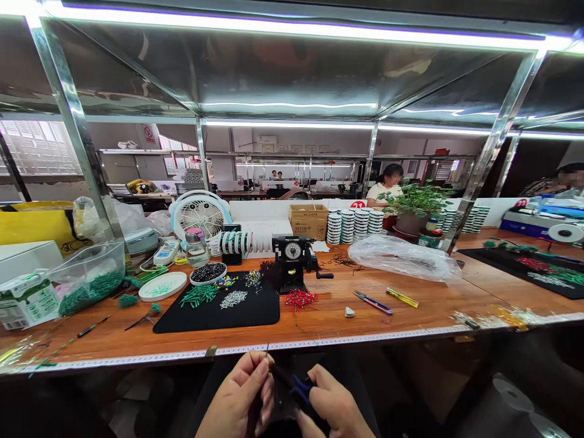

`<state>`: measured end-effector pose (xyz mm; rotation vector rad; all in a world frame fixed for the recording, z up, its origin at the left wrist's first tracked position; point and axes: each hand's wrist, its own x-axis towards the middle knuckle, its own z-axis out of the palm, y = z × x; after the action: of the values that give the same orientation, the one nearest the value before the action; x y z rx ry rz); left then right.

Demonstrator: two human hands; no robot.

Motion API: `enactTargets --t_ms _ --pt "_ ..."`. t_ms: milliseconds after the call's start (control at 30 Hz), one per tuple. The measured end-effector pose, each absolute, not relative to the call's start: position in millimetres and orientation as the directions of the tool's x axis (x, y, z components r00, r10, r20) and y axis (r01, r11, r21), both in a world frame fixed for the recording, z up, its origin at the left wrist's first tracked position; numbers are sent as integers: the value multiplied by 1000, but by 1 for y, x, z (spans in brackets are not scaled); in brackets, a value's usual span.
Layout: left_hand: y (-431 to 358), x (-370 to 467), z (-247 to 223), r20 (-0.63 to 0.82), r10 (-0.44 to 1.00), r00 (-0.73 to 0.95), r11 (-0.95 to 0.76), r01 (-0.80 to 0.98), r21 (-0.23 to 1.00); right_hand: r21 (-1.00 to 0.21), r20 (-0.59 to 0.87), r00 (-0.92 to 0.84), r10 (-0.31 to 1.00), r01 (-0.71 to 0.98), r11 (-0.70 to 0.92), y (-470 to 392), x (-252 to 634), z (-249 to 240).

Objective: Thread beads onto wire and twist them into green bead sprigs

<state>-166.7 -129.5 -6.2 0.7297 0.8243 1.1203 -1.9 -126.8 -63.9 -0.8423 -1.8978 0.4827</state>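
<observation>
My left hand (241,392) is closed in front of the table edge, thumb and finger pinching a thin dark cord (267,348) whose short tip sticks up. Beside it, my right hand (337,401) grips blue-handled scissors (301,389). Their dark blades point left toward my left hand and are hard to make out against the dark background. On the table beyond lies a black mat (255,316) with green tube beads (201,295), small silvery pieces (233,298) and multicoloured beads (253,278). A bowl of black beads (208,274) stands at its back.
A black hand-cranked winder (292,267) stands behind red beaded pieces (301,298). Tweezers (374,302) and a yellow cutter (402,297) lie to the right. A measuring tape (319,342) runs along the front edge. Metal posts (495,146) frame the bench; a person (385,188) sits opposite.
</observation>
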Motion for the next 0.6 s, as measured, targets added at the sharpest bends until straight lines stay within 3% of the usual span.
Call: enactTargets --t_ms 100,167,333,600 --pt "-132 -165 -5 -182 964 195 260 -533 805 -814 427 -402 810 220 538 -130 2 -51" --pt "-135 -166 -2 -183 949 255 302 -586 752 -860 376 -437 817 164 483 -132 6 -41" --pt "-141 -171 2 -192 919 346 383 -659 648 -855 373 -453 810 173 490 -132 13 -35" --pt "-142 -171 1 -223 905 363 422 -688 590 -877 334 -461 822 168 451 -132 18 -37"
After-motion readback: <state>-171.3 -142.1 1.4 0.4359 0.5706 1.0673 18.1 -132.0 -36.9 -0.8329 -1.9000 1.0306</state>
